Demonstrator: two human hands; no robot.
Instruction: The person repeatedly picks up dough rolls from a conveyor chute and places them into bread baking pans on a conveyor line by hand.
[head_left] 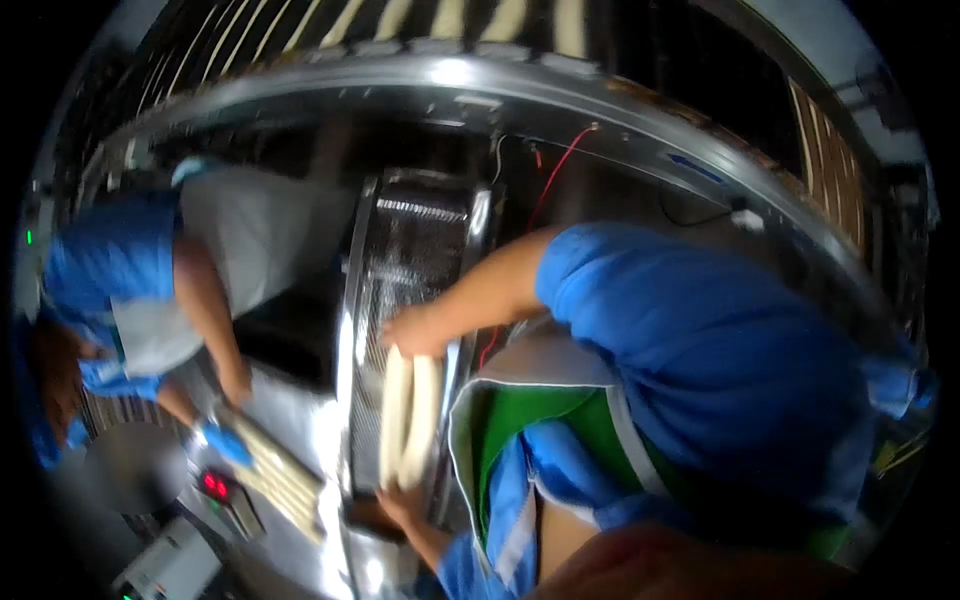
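1. Right hand (415, 332) closes on one end of two pale strips (425, 405); left hand (401, 505) meets the other, its grip too blurred to tell;
2. Hands at both ends probably keep the strips straight over the mesh track (410, 235).

Blue short sleeves (640, 285) worn, far one creased, green apron panel (500, 415) edged in white, white strap (632, 438) set along its right, forearms (495, 288) and hands (415, 332) bared.

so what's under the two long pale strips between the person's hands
A dark metal mesh surface shows around the two long pale strips; whatever lies directly beneath them is covered.
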